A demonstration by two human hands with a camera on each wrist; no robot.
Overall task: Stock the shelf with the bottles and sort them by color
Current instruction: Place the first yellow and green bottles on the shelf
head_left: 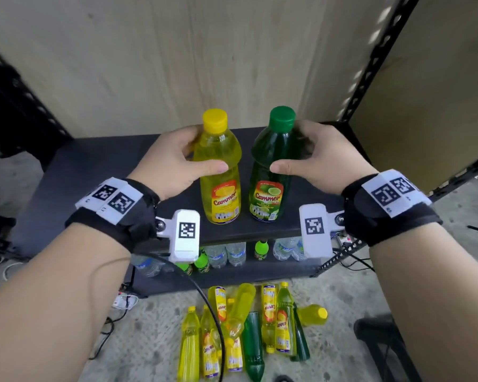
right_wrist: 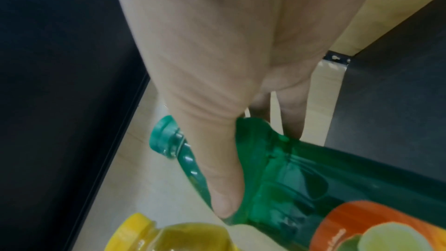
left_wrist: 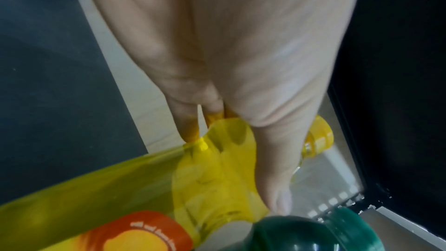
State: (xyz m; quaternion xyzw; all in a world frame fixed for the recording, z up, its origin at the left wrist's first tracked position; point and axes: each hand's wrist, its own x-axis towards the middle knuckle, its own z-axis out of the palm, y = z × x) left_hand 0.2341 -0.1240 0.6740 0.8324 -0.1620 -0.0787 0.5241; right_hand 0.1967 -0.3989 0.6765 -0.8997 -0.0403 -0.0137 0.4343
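A yellow bottle (head_left: pixel 220 172) with a yellow cap stands upright on the dark shelf (head_left: pixel 100 166). My left hand (head_left: pixel 177 161) grips its shoulder, thumb in front and fingers behind. Beside it, to the right, stands a green bottle (head_left: pixel 271 172) with a green cap, and my right hand (head_left: pixel 315 158) grips its shoulder the same way. In the left wrist view my left hand (left_wrist: pixel 229 131) wraps the yellow bottle (left_wrist: pixel 212 178). In the right wrist view my right hand (right_wrist: pixel 229 159) wraps the green bottle (right_wrist: pixel 289 178). The two bottles are close together but apart.
On the floor in front lies a heap of yellow bottles (head_left: pixel 224 326) and green bottles (head_left: pixel 254 346). The lower shelf holds clear water bottles (head_left: pixel 226 253) and small green-capped bottles (head_left: pixel 260 248). Black slotted uprights (head_left: pixel 370 59) frame the shelf. Cables (head_left: pixel 116 307) trail on the floor.
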